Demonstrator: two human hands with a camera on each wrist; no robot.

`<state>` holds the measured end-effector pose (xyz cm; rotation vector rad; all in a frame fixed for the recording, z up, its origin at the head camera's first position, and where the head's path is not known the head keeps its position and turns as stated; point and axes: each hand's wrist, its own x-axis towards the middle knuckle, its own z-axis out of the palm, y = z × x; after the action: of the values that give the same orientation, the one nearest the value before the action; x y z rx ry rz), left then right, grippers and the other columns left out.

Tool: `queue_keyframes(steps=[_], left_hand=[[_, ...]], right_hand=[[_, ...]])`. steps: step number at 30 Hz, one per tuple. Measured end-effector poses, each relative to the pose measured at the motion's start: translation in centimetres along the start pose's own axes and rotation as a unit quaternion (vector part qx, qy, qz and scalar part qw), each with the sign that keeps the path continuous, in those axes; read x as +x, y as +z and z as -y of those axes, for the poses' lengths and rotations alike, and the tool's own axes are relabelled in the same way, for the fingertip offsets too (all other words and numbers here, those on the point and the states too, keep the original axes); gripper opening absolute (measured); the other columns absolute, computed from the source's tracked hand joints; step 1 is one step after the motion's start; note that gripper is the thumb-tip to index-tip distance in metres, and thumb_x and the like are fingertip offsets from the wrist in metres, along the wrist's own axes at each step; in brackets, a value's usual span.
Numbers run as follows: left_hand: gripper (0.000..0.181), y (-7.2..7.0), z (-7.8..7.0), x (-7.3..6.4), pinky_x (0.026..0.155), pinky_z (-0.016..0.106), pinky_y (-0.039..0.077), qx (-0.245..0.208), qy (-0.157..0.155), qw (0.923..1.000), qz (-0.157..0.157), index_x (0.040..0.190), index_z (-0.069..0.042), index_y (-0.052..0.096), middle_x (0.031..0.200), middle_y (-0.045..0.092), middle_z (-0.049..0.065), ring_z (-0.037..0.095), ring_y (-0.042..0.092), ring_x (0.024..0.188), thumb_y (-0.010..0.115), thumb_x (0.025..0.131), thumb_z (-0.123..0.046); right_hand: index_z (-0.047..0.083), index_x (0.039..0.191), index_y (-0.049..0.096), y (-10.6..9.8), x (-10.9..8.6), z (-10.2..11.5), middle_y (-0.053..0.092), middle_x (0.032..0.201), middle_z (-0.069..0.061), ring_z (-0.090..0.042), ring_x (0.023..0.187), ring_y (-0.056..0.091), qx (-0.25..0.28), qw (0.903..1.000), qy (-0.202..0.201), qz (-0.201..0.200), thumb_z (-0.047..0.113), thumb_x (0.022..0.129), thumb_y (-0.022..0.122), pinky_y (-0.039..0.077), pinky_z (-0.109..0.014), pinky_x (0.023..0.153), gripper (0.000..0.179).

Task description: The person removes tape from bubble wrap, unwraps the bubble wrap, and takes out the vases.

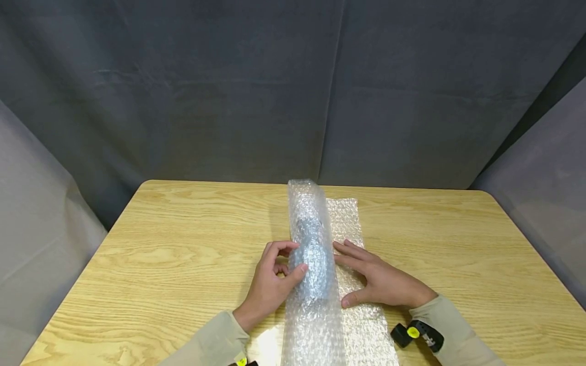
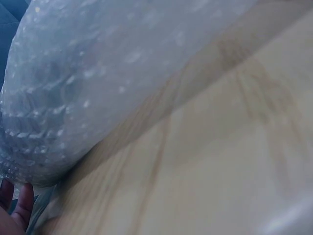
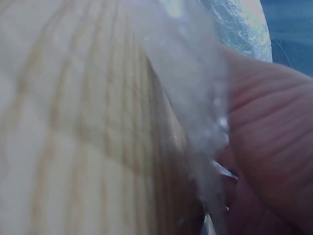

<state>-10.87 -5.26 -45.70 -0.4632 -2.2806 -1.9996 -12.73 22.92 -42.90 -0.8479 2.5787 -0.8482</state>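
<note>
A long bundle of clear bubble wrap [image 1: 313, 325] lies lengthwise on the table, with something bluish inside that I cannot make out through the layers. My left hand [image 1: 267, 287] is at the bundle's left side, its thumb on top and its bent fingers against the edge, holding the wrap. On the other side my right hand [image 1: 382, 279] rests on the flat sheet part of the wrap, fingers stretched toward the bundle. The left wrist view shows the bundle's rounded side [image 2: 73, 88] close up. In the right wrist view, the sheet's edge [image 3: 195, 98] runs beside my hand [image 3: 274, 127].
The wooden table [image 1: 183, 264] has rounded far corners. Dark grey cloth [image 1: 229, 101] hangs behind it, and lighter cloth [image 1: 36, 244] hangs at the sides. A black strap with a yellow dot [image 1: 413, 332] is on the right sleeve.
</note>
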Motion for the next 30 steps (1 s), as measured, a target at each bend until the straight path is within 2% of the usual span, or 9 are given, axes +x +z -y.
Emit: queue_keyframes(steps=[15, 30], left_hand=[[0.042, -0.03, -0.12, 0.03, 0.073, 0.019, 0.054, 0.000, -0.001, 1.0000, 0.003, 0.133, -0.020, 0.059, 0.129, 0.054, 0.006, 0.017, 0.051, 0.110, 0.073, 0.094, -0.019], [0.041, -0.06, -0.11, 0.10, 0.084, 0.024, 0.059, -0.015, -0.012, 0.9997, 0.013, 0.133, -0.018, 0.057, 0.131, 0.055, 0.007, 0.019, 0.053, 0.117, 0.071, 0.095, -0.020]], right_hand=[[0.021, 0.159, 0.041, -0.23, -0.14, 0.18, 0.021, 0.175, -0.004, -0.040, 0.163, 0.010, -0.007, 1.0000, 0.002, 0.001, 0.060, 0.076, 0.081, 0.024, -0.070, 0.124, 0.100], [0.026, 0.158, 0.043, -0.87, -0.44, -0.44, 0.023, 0.174, -0.007, -0.043, 0.162, 0.010, -0.004, 1.0000, 0.006, 0.007, 0.055, 0.075, 0.083, 0.020, -0.075, 0.122, 0.097]])
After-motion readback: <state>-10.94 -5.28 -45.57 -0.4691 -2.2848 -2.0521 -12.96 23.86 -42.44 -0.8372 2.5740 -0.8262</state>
